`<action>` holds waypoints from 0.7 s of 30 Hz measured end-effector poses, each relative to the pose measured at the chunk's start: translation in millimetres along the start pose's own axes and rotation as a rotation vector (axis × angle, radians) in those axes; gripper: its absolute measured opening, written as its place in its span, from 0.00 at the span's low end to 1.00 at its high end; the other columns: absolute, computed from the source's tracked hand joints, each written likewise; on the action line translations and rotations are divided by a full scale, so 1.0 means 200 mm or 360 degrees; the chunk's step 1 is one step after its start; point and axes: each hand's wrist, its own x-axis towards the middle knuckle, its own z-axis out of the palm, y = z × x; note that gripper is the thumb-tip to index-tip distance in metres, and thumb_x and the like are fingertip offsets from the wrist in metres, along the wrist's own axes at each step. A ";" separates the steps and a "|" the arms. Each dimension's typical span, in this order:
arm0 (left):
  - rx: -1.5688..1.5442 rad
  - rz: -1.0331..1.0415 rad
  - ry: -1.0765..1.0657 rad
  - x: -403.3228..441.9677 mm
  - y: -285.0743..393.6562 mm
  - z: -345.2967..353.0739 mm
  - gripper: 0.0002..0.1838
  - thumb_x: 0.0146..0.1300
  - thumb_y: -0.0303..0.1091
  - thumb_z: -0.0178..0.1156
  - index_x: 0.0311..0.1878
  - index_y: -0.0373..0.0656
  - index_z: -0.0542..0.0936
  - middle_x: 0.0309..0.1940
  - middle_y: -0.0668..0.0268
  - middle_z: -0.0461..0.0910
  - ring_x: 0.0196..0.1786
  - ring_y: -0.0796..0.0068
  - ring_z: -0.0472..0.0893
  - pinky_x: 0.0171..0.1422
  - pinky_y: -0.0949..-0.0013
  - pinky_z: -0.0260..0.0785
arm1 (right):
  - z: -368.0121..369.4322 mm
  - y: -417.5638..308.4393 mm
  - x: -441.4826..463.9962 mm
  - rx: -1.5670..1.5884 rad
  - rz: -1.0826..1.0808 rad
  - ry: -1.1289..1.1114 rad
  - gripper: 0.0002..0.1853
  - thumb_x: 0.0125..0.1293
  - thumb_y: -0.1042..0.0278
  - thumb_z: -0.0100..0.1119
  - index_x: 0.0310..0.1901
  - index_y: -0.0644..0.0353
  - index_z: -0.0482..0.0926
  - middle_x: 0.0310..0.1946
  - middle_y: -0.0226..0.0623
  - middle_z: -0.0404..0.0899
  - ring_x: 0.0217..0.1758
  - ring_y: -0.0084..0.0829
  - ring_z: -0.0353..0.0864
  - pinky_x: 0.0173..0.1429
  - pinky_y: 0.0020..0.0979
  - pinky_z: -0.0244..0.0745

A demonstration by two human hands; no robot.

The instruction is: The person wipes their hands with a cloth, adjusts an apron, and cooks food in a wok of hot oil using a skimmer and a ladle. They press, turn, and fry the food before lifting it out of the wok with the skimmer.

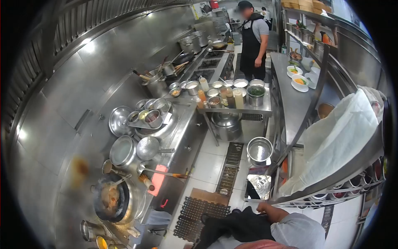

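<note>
My right hand (268, 211) is low in the frame, in front of my body beside a black cloth (228, 226) that looks like my apron. Its fingers are curled; whether they grip anything is hidden. My left hand is out of sight. To the left, a wok (124, 203) on the range holds brown food (110, 198) with a utensil handle (121, 179) leaning out of it. A ladle (163, 172) lies across a pink cloth (157, 181) at the range edge, near a perforated strainer (148, 148).
Metal pots of ingredients (153, 118) stand farther along the range. Sauce bottles and tubs crowd a steel table (236, 111) ahead. A co-worker (253, 41) stands beyond it. A large pot (260, 150) is low in the aisle. White cloth (336, 137) drapes the right-hand rack.
</note>
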 end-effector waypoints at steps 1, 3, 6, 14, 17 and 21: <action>0.0026 -0.0070 -0.0076 -0.04 -0.04 0.03 0.14 0.59 0.41 0.53 0.32 0.39 0.80 0.29 0.52 0.79 0.36 0.54 0.79 0.41 0.59 0.70 | -0.07 -0.07 -0.13 -0.0002 0.0094 -0.0029 0.13 0.50 0.65 0.51 0.30 0.61 0.83 0.27 0.43 0.82 0.29 0.34 0.82 0.34 0.37 0.77; 0.0009 -0.0137 -0.0144 -0.05 -0.06 0.06 0.14 0.59 0.41 0.53 0.32 0.40 0.80 0.29 0.53 0.79 0.35 0.54 0.79 0.40 0.59 0.71 | -0.18 -0.19 -0.30 0.0101 0.0255 -0.0029 0.12 0.51 0.65 0.51 0.30 0.61 0.83 0.26 0.43 0.82 0.28 0.34 0.82 0.32 0.36 0.77; -0.0026 -0.0137 -0.0146 -0.03 -0.09 0.10 0.14 0.59 0.41 0.53 0.33 0.41 0.81 0.28 0.54 0.79 0.35 0.55 0.79 0.40 0.60 0.71 | -0.24 -0.26 -0.30 0.0404 0.0465 0.0044 0.12 0.51 0.64 0.53 0.31 0.62 0.83 0.27 0.42 0.82 0.28 0.34 0.82 0.33 0.36 0.77; -0.0004 0.0091 -0.0064 0.03 -0.04 0.12 0.13 0.58 0.41 0.53 0.33 0.43 0.81 0.28 0.56 0.80 0.33 0.57 0.80 0.39 0.61 0.71 | -0.44 -0.58 -0.15 -0.0685 -0.0531 -0.0078 0.09 0.47 0.74 0.52 0.29 0.64 0.82 0.28 0.44 0.81 0.29 0.37 0.82 0.34 0.38 0.77; 0.0053 0.0232 0.0005 0.06 -0.06 0.15 0.13 0.57 0.42 0.53 0.33 0.44 0.81 0.27 0.57 0.80 0.33 0.58 0.80 0.38 0.61 0.71 | -0.32 -0.57 0.07 -0.0159 -0.0438 0.0125 0.13 0.44 0.69 0.49 0.28 0.63 0.82 0.27 0.47 0.81 0.32 0.43 0.81 0.37 0.41 0.76; 0.0650 0.0631 -0.0053 0.21 -0.12 0.08 0.13 0.59 0.40 0.50 0.38 0.50 0.83 0.32 0.62 0.81 0.35 0.65 0.80 0.43 0.65 0.72 | -0.30 -0.57 0.02 -0.0219 -0.0493 0.0312 0.16 0.45 0.64 0.45 0.27 0.62 0.81 0.26 0.46 0.81 0.31 0.44 0.81 0.38 0.41 0.76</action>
